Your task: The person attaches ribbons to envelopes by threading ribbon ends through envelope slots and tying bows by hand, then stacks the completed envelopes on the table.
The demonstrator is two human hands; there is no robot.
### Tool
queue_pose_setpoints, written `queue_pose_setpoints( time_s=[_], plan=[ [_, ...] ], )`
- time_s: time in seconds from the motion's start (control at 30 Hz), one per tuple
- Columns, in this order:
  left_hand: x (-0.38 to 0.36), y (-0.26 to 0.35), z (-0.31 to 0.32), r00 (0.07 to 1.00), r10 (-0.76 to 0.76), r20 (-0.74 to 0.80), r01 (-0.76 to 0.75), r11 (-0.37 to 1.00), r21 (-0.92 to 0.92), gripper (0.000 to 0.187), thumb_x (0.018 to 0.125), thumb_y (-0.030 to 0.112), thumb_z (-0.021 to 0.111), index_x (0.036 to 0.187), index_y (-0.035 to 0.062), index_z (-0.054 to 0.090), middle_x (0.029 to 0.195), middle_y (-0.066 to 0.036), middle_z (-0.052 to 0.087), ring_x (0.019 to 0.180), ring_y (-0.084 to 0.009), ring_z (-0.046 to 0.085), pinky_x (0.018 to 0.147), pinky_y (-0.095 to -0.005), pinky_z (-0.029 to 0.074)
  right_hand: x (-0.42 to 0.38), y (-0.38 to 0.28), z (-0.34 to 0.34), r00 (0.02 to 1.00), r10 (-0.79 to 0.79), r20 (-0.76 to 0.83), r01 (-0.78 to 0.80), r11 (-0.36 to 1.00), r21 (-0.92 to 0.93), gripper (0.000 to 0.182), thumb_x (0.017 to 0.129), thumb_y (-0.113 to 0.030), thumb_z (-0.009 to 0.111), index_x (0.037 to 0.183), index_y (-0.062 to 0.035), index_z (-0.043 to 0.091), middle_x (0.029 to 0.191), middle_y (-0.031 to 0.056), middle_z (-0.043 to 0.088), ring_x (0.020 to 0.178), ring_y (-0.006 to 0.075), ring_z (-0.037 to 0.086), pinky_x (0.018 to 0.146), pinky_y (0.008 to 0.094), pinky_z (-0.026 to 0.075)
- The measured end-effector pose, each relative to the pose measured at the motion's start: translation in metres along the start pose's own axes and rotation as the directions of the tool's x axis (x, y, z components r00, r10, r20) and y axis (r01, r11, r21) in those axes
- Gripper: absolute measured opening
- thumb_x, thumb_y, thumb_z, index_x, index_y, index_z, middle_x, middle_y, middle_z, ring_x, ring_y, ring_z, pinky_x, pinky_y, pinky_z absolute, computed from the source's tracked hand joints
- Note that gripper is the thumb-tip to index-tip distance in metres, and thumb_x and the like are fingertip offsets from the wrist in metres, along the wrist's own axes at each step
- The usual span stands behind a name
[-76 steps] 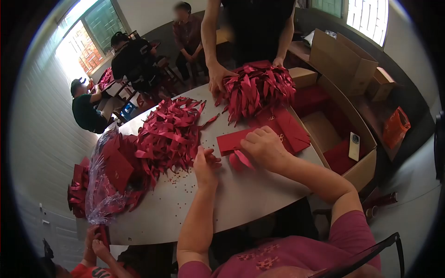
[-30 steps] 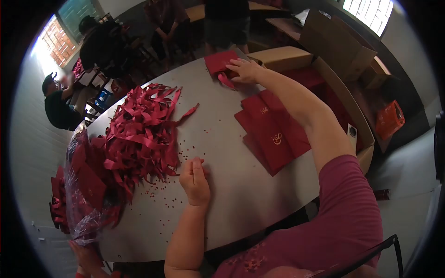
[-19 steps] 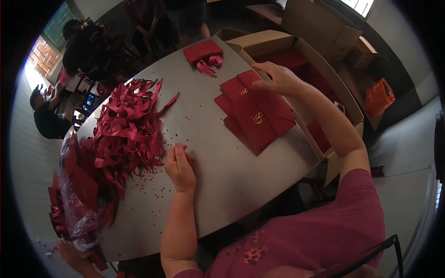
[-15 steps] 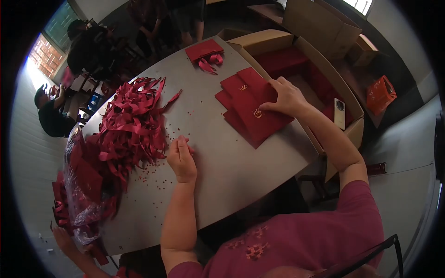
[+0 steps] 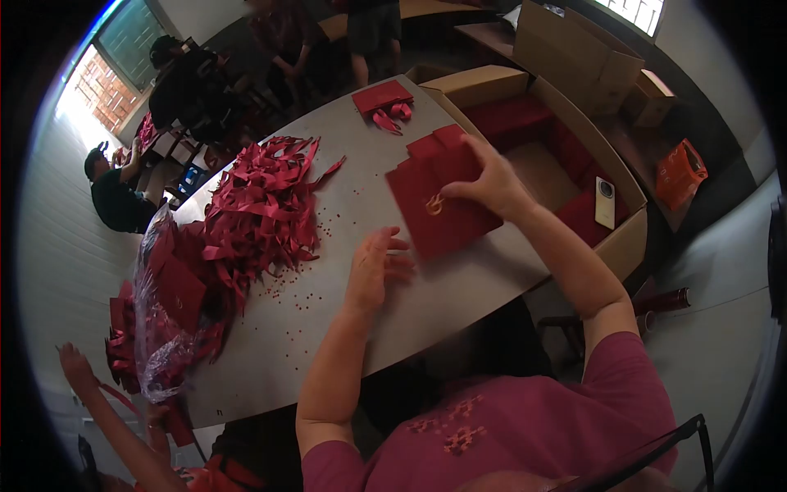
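Observation:
My right hand [image 5: 494,182] grips a flat red paper bag [image 5: 443,217] with a gold emblem, its thumb across the front and its fingers at the far edge. More red bags [image 5: 432,146] show behind this one, overlapping. Just left of the bag's near corner is my left hand [image 5: 379,272], open with fingers apart and nothing in it. A large heap of red ribbons [image 5: 261,209] lies to the left of it. Farther back on the table rests another red bag [image 5: 379,97] with loose ribbon handles [image 5: 392,119].
Small red paper dots [image 5: 287,291] are scattered over the grey table [image 5: 279,373]. An open cardboard box [image 5: 627,239] with red bags and a phone [image 5: 604,202] stands at the right. Clear plastic [image 5: 154,328] wraps red bags at the left. Another person's hand [image 5: 78,373] is at lower left.
My left hand has moved right toward the bags and its fingers have spread. My right hand has drawn the bags together into a closer stack. The other person's arm has risen.

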State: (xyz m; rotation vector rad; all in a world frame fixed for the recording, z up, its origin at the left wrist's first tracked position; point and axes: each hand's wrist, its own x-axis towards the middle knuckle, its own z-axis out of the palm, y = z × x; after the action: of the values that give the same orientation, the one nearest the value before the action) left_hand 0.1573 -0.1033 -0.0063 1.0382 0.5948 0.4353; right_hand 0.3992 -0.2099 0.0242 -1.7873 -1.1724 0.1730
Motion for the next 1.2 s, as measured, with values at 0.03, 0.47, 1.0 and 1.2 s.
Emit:
queue_pose_setpoints(
  time_s=[0.03,0.47,1.0,1.2],
  plan=[
    [0.003,-0.008,0.001,1.0,-0.004,0.011,0.004,1.0,0.004,0.023,0.099,0.021,0.053,0.107,0.0001,0.061,0.089,-0.006,0.064,0.078,-0.0141,0.064,0.07,-0.0265,0.054,-0.01,-0.005,0.017,0.998,-0.043,0.051,0.046,0.998,-0.042,0.083,0.074,-0.026,0.082,0.138,0.0053,0.041,0.129,0.0215,0.05,0.122,0.0317,0.05,0.104,0.0359,0.039],
    [0.029,-0.021,-0.04,0.92,0.147,-0.364,-0.259,0.924,-0.281,0.019,0.096,0.005,0.047,0.112,-0.0005,0.057,0.108,-0.012,0.066,0.095,-0.0215,0.067,0.087,-0.0346,0.055,-0.01,0.048,-0.021,0.836,-0.35,0.422,0.542,0.647,-0.536,0.082,0.072,-0.044,0.078,0.143,-0.0232,0.044,0.149,0.007,0.036,0.14,0.032,0.029,0.118,0.05,0.018],
    [0.021,-0.02,-0.05,0.745,0.514,-0.424,-0.026,0.659,0.752,0.031,0.077,0.001,0.069,0.105,-0.0026,0.055,0.099,-0.021,0.065,0.092,-0.0337,0.065,0.08,-0.0412,0.051,0.059,-0.041,0.089,0.757,-0.555,0.346,0.608,0.792,-0.058,0.022,0.084,-0.017,0.067,0.103,-0.005,0.066,0.114,0.0127,0.061,0.104,0.0307,0.06,0.088,0.0399,0.05],
    [0.034,-0.027,-0.075,0.701,0.642,-0.31,0.086,0.355,0.931,0.042,0.073,0.01,0.079,0.107,-0.001,0.057,0.095,-0.019,0.064,0.086,-0.0345,0.064,0.077,-0.0399,0.051,0.094,-0.097,0.22,0.732,-0.556,0.393,0.61,0.792,-0.016,0.02,0.084,-0.022,0.068,0.091,-0.003,0.068,0.107,0.0142,0.064,0.097,0.0328,0.062,0.081,0.0411,0.051]
  ],
)
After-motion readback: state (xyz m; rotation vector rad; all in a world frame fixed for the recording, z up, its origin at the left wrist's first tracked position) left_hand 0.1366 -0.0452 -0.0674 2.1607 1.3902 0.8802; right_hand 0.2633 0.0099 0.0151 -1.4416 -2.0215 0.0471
